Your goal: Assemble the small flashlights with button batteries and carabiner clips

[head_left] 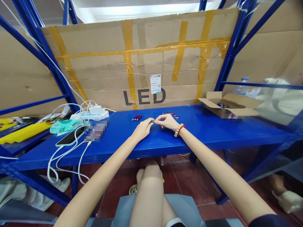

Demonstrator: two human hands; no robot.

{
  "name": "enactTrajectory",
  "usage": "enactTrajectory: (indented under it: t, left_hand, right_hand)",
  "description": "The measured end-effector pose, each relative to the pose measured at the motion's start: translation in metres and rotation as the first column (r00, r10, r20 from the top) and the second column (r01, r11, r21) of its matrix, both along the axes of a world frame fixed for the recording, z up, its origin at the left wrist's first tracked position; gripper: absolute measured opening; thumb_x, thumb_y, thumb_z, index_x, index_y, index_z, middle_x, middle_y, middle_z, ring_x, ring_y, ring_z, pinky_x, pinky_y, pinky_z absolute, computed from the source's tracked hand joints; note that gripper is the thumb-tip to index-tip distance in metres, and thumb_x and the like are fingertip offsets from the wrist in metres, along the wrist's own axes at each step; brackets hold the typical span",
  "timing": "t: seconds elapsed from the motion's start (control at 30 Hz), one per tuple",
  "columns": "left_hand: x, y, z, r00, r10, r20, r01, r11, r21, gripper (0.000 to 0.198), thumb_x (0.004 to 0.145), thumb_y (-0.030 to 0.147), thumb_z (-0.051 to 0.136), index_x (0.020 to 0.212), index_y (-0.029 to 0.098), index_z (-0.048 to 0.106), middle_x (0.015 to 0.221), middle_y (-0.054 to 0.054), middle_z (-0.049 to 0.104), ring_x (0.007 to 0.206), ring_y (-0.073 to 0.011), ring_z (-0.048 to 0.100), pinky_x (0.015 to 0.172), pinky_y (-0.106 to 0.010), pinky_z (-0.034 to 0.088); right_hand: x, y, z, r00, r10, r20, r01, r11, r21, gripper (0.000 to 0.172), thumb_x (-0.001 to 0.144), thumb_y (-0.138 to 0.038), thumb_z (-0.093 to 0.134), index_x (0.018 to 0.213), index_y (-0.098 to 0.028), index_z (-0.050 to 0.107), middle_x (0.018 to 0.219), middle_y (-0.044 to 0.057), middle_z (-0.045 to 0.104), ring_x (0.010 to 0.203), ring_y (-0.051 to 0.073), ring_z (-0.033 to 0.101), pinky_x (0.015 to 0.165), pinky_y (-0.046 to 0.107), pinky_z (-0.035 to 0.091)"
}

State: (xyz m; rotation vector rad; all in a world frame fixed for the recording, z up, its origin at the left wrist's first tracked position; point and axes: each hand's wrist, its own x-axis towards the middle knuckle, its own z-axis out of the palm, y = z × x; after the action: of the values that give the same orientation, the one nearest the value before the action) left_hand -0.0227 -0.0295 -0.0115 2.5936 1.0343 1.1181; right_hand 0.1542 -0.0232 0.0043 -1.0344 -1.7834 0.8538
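Note:
Over the middle of the blue table, my left hand [142, 128] is closed around a small dark green object [152, 121], mostly hidden by the fingers. My right hand [167, 121], with a beaded bracelet at the wrist, pinches at the object's shiny end; the fingertips of both hands nearly meet there. Just left of my hands, several short metallic tubes [136, 118] in purple, blue and red lie side by side. Behind my right hand are thin purple and red pieces with loop-like shapes [170, 113], too small to make out fully.
An open cardboard box [224, 107] with small items stands at the right. On the left are a phone [70, 136], white cables, a power strip [93, 114] and a green tissue pack [65, 126]. A taped cardboard panel [106, 72] closes off the back. People sit at both sides.

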Motion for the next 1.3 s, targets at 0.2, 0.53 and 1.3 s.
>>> enactTrajectory:
  t: [0.2,0.53,1.3]
  left_hand:
    - [0.0001,-0.0004,0.0002,1.000,0.013,-0.014,-0.013,1.000,0.012,0.023,0.092,0.022,0.037,0.103,0.019,0.057,0.103,-0.007,0.065,0.094,-0.0196,0.062,0.084,-0.031,0.047]
    - [0.0005,0.0000,-0.0001,1.000,0.003,-0.003,-0.003,1.000,0.016,0.023,0.092,0.022,0.037,0.103,0.019,0.057,0.103,-0.007,0.066,0.095,-0.0191,0.062,0.085,-0.031,0.047]
    - [0.0000,0.0005,0.0001,1.000,-0.023,0.006,0.023,1.000,0.021,0.021,0.091,0.020,0.038,0.101,0.016,0.056,0.101,-0.009,0.066,0.094,-0.0201,0.062,0.084,-0.031,0.047]
  right_hand:
    - [0.0003,0.0033,-0.0008,1.000,0.012,0.000,-0.012,1.000,-0.009,0.046,0.052,-0.054,0.073,0.070,-0.012,0.065,0.051,-0.002,0.055,0.041,0.006,0.043,0.042,0.022,0.034]
    - [0.0007,0.0065,-0.0039,1.000,0.012,0.000,-0.012,1.000,-0.006,0.045,0.054,-0.053,0.073,0.071,-0.012,0.066,0.054,-0.001,0.057,0.042,0.006,0.044,0.042,0.021,0.034]
    - [-0.0004,0.0056,-0.0022,1.000,0.024,-0.018,-0.024,0.999,-0.042,0.040,0.053,-0.047,0.075,0.070,-0.012,0.065,0.046,-0.005,0.052,0.040,0.005,0.042,0.041,0.021,0.033]
